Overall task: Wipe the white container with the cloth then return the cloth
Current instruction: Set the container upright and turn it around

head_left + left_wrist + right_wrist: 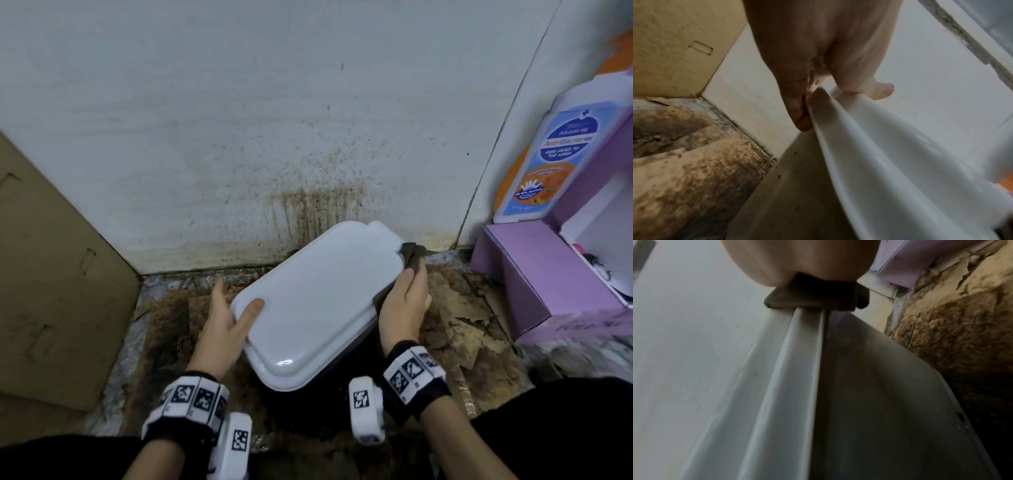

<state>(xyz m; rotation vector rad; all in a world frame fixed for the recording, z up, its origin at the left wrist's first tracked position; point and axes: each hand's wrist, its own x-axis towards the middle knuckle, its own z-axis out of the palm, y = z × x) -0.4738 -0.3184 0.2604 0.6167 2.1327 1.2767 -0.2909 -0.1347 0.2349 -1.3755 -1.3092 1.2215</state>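
A white lidded container [318, 301] stands tilted on the stained floor near the wall. My left hand [227, 318] grips its left rim, thumb on the lid and fingers down its side; the left wrist view shows the fingers [797, 110] against the white container [890, 170] rim. My right hand [404, 301] holds a dark brown cloth [412, 258] folded over the container's right edge. In the right wrist view the cloth [813, 300] wraps the rim of the white container [797, 386] under my palm.
A brown cardboard sheet [51, 267] leans at the left. A purple box [548, 281] holding a body-wash bottle [548, 161] stands at the right. The white wall [274, 120] behind is stained. Torn brown paper covers the floor [459, 318].
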